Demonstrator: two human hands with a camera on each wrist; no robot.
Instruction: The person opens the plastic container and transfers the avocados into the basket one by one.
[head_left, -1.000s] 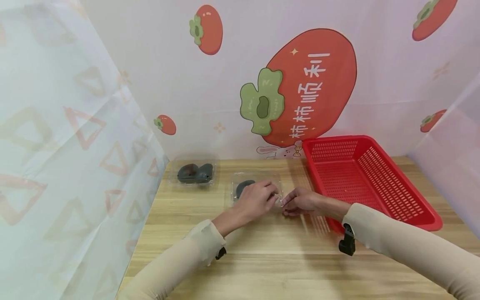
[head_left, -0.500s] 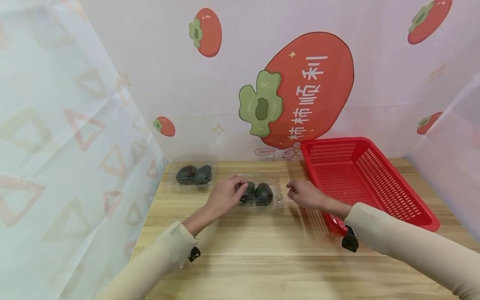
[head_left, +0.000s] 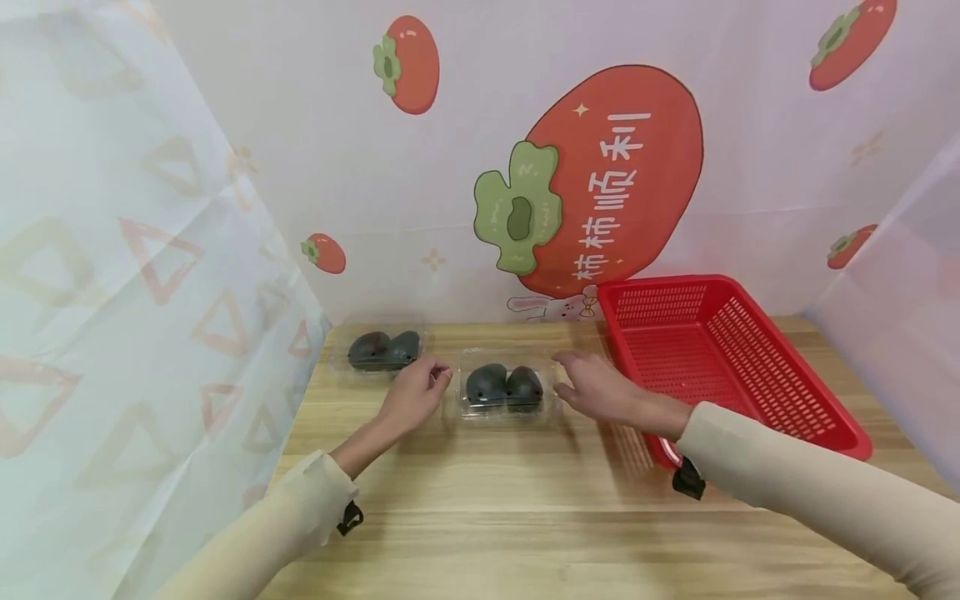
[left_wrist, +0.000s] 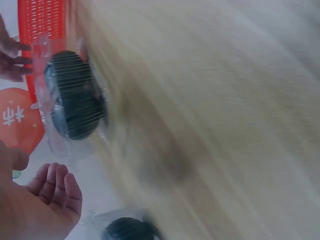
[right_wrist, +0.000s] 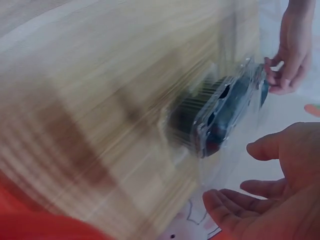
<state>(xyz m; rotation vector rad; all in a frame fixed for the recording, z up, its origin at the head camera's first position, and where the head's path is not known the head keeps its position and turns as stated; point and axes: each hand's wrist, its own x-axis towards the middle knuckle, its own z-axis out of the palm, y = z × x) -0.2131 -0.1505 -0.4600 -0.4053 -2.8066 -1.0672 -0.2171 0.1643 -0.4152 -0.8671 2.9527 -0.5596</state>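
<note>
In the head view a clear plastic box [head_left: 472, 410] sits mid-table, with two dark avocados [head_left: 487, 385] inside. My left hand [head_left: 411, 393] is just off its left side, fingers loosely bent and holding nothing. On the opposite side, my right hand [head_left: 600, 387] has its thumb and fingers spread near the box's right edge. The right wrist view shows these fingers [right_wrist: 225, 207] relaxed, with a gap between them and the box. In the left wrist view the fingers [left_wrist: 55, 187] also curl loosely around nothing.
A second clear box [head_left: 341, 358] with two dark avocados [head_left: 371, 350] stands at the back left, close to my left hand. To the right, a red perforated basket [head_left: 750, 358] lies beside my right forearm. Printed sheets [head_left: 450, 192] wall the wooden table [head_left: 480, 525].
Both hands were together at the box's front right corner. My left hand has moved leftward across the box and past its left side; my right hand has drawn back slightly, then returned near the right edge.
</note>
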